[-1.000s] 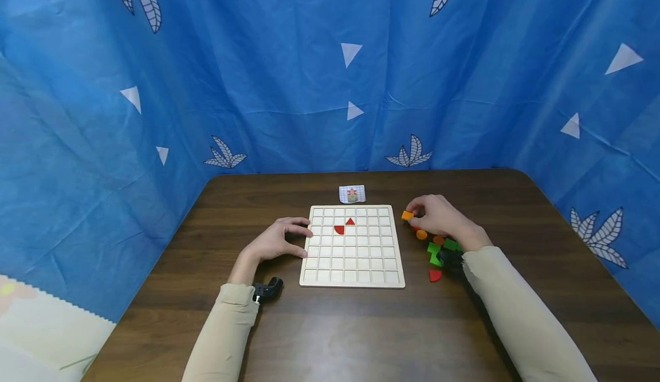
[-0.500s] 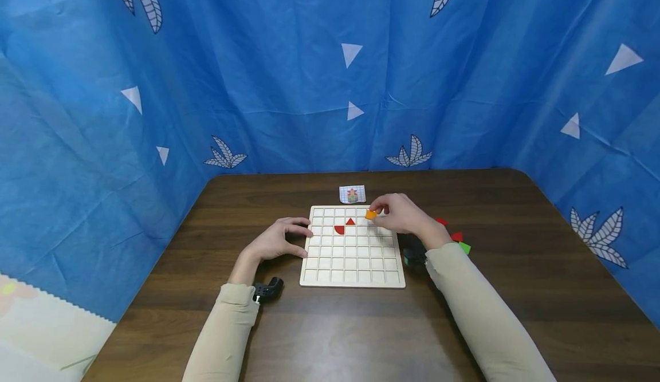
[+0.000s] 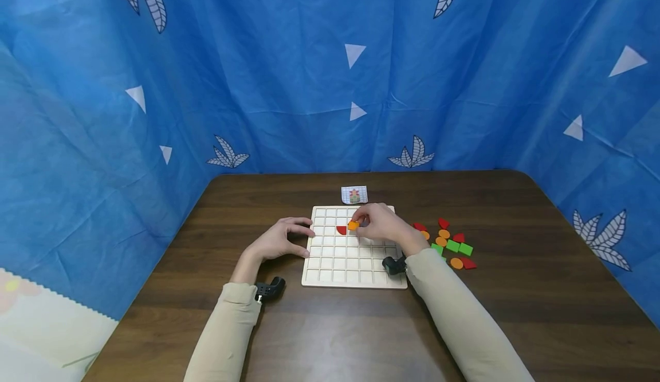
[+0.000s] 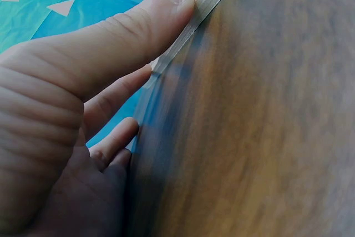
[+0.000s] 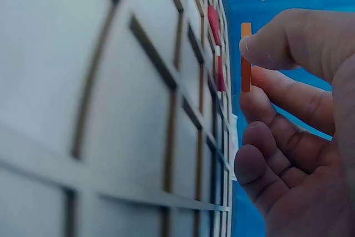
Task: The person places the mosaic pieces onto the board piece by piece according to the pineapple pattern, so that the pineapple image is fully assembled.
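Note:
A pale gridded board [image 3: 330, 264] lies on the table, with a red quarter-round tile [image 3: 341, 230] in one cell. Over the upper part of the grid, my right hand [image 3: 380, 223] pinches an orange square tile [image 3: 353, 225] between thumb and fingers. From the right wrist, the orange tile [image 5: 246, 65] stands edge-on, a little off the board, near two red tiles. The red triangle tile is hidden in the head view. My left hand [image 3: 275, 240] rests at the board's left edge, thumb and fingers spread; its thumb [image 4: 166, 4] touches the board's side.
Right of the board lie several loose tiles: orange rounds [image 3: 444, 233], green pieces [image 3: 466, 249] and red pieces [image 3: 468, 263]. Behind the board lies a small picture card [image 3: 354, 195] with a gridded pattern. A blue curtain [image 3: 299, 84] hangs beyond the table's back edge.
My right hand has carried the orange square tile leftward from the loose tiles to above the board, beside the red quarter-round tile. My left hand has stayed at the board's edge.

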